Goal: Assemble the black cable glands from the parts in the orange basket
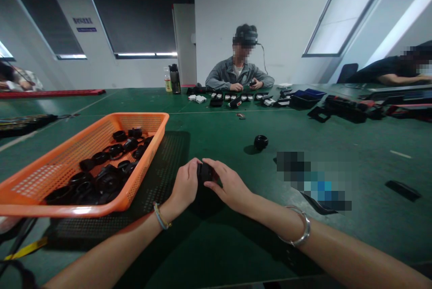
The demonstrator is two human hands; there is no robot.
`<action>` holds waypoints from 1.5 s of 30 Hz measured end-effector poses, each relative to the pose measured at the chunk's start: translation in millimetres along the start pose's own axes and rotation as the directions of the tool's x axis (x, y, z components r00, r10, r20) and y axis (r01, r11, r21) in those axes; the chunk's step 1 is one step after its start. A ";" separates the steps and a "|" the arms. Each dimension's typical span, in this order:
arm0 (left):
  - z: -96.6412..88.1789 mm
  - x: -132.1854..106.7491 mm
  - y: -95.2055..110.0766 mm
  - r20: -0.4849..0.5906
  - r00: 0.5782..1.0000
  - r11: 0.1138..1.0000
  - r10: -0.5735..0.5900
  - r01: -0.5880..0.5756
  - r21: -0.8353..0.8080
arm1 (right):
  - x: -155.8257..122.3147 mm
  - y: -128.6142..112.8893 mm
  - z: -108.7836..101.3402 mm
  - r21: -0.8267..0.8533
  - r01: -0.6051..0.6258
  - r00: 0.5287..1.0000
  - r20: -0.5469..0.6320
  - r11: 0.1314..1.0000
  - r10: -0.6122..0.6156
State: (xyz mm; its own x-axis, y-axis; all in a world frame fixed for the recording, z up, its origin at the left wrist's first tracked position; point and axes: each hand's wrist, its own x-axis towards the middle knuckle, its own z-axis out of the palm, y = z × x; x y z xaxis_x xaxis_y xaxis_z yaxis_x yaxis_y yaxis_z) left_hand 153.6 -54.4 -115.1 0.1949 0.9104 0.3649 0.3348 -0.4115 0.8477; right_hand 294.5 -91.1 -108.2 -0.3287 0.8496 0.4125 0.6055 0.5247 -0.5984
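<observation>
Both my hands meet over the green table around a small black plastic part (pixel 204 172). My left hand (pixel 185 183) is closed on its left side, and the fingers of my right hand (pixel 231 184) grip it from the right. Its exact kind cannot be made out, since my fingers cover much of it. Beyond my right hand, a round black part with an opening (pixel 261 142) rests alone on the table. To the left stands an orange perforated basket (pixel 148 163), holding several similar black round parts (pixel 110 180).
A partly blurred dark flat object (pixel 324 207) and a thin black piece (pixel 403 190) lie at right. Across the table (pixel 216 127) a person (pixel 232 73) handles a small black item behind rows of black and white pieces. Two bottles (pixel 174 79) stand at the back.
</observation>
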 end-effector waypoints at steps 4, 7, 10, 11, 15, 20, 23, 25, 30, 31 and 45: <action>-2.8 -2.6 6.0 -0.020 0.996 0.993 0.083 -0.081 0.082 | -2.5 -1.2 2.5 -0.011 0.029 0.999 -0.029 1.000 -0.029; -4.6 -4.8 10.3 -0.016 0.994 0.987 0.108 -0.106 0.123 | -4.0 -5.6 5.7 0.027 -0.029 0.998 -0.055 0.999 0.031; -5.9 -5.1 10.4 0.007 0.991 0.977 0.133 -0.132 0.168 | -4.3 -12.3 7.5 0.103 -0.162 0.984 -0.053 0.981 0.169; -6.2 -4.7 9.6 0.017 0.989 0.970 0.147 -0.148 0.192 | -4.2 -14.5 7.5 0.134 -0.200 0.977 -0.045 0.971 0.207; -7.2 -2.8 5.8 0.050 0.979 0.933 0.198 -0.203 0.298 | -4.0 -20.8 5.8 0.272 -0.286 0.953 -0.018 0.919 0.302; -10.2 -1.4 5.0 0.107 0.949 0.844 0.298 -0.314 0.435 | -5.4 -22.5 7.2 0.478 -0.372 0.914 0.041 0.796 0.403; -13.4 -0.5 4.7 0.159 0.907 0.759 0.390 -0.414 0.503 | -5.0 -21.8 9.9 0.627 -0.415 0.887 0.116 0.659 0.448; -15.8 0.6 3.8 0.195 0.863 0.684 0.465 -0.490 0.540 | -3.6 -21.1 11.0 0.698 -0.445 0.867 0.180 0.561 0.464; -22.0 4.0 -0.4 0.299 0.736 0.488 0.607 -0.642 0.591 | -0.7 -21.2 11.1 0.744 -0.601 0.749 0.397 0.291 0.531; -23.1 4.6 -1.0 0.322 0.719 0.467 0.616 -0.663 0.585 | -0.8 -21.2 11.2 0.744 -0.615 0.736 0.424 0.260 0.528; -4.0 -0.1 5.8 0.047 0.994 0.994 0.102 -0.104 0.040 | -1.9 -10.6 -2.6 0.080 -0.072 0.997 -0.030 0.994 0.074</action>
State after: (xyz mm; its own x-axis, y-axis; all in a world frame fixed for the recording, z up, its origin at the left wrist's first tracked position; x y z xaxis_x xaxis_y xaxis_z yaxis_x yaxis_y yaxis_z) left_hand 151.9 -56.7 -108.7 0.2712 0.8605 0.4312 0.3490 -0.5054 0.7891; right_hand 290.6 -98.4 -100.9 -0.2607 0.8843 0.3874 0.5673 0.4650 -0.6797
